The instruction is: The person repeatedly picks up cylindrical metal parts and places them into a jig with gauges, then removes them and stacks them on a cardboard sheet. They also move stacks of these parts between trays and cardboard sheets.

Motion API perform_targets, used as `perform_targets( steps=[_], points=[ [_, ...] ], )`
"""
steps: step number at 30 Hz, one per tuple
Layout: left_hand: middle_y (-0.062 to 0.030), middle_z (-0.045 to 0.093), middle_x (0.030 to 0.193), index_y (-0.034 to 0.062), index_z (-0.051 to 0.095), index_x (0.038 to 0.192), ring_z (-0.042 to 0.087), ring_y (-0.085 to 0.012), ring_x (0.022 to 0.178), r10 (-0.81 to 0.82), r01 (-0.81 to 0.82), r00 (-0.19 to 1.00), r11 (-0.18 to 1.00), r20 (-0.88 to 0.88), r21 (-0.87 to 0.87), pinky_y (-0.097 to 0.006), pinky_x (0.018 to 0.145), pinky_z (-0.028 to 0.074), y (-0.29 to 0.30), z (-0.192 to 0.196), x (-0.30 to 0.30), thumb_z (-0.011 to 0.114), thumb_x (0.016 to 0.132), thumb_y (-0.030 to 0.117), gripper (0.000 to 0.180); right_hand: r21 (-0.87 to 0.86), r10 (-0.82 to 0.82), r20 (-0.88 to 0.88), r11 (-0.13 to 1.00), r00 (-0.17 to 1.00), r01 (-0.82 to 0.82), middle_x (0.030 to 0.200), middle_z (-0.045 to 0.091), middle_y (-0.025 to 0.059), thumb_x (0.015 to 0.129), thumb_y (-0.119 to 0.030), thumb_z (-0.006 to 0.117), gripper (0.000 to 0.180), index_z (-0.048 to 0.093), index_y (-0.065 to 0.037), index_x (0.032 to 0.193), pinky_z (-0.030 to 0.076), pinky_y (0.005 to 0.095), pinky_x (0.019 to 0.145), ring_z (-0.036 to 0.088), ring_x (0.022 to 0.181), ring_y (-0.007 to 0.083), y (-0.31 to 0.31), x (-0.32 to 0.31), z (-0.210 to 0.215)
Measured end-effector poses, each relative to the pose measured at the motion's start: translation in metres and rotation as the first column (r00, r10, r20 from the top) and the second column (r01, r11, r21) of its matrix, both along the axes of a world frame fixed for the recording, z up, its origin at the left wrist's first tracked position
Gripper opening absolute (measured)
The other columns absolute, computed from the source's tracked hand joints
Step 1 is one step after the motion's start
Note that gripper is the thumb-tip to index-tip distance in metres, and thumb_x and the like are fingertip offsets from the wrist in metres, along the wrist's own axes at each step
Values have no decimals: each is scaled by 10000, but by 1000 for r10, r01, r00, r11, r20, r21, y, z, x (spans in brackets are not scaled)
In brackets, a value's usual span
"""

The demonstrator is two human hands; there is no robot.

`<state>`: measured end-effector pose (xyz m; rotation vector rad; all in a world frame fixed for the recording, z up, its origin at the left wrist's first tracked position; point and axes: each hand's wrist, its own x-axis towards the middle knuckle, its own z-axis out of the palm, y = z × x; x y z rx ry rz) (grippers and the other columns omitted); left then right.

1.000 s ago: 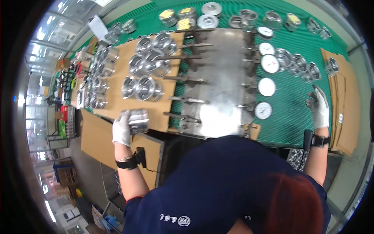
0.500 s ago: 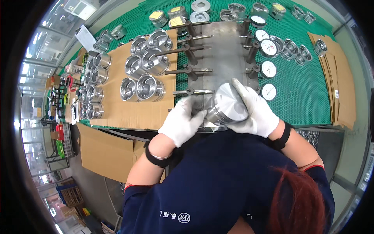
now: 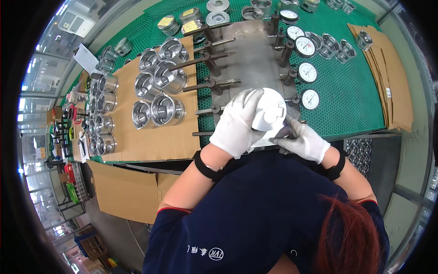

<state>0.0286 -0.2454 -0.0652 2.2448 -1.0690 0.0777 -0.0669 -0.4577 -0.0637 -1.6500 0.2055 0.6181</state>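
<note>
Piston [image 3: 273, 107], silvery and round-ended, is in the grasp of the left hand [image 3: 237, 123], whose white-gloved fingers curl around its left side over the near end of the metal plate [image 3: 258, 59]. The right hand [image 3: 305, 142], gloved too, has bent fingers just below the piston, and whether they touch it I cannot tell. On the green-covered worktop [image 3: 353, 102], dial gauges [image 3: 310, 99] line the plate's right side, while cardboard [image 3: 178, 142] to its left carries other pistons [image 3: 168, 109].
</note>
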Motion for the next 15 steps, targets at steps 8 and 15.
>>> perform_targets(
  steps=[8,15],
  points=[
    [-219,501,1392,79,415,1440,524,-423,1259,-32,17,988,995,-152,-101,-469,1056,465,-10,-7,21,920,632,190,960,76,-94,-49,992,994,97,1043,671,113,917,-122,711,1000,1,18,1607,558,263,722,660,870,141,1,2,-6],
    [-234,477,1425,74,398,1471,512,-418,1286,-42,24,987,993,-157,-118,-458,1074,456,-9,-9,21,921,621,171,1003,96,-93,-131,990,987,106,1054,664,123,919,-138,702,989,13,10,1612,552,271,742,651,885,144,0,4,-3]
  ],
)
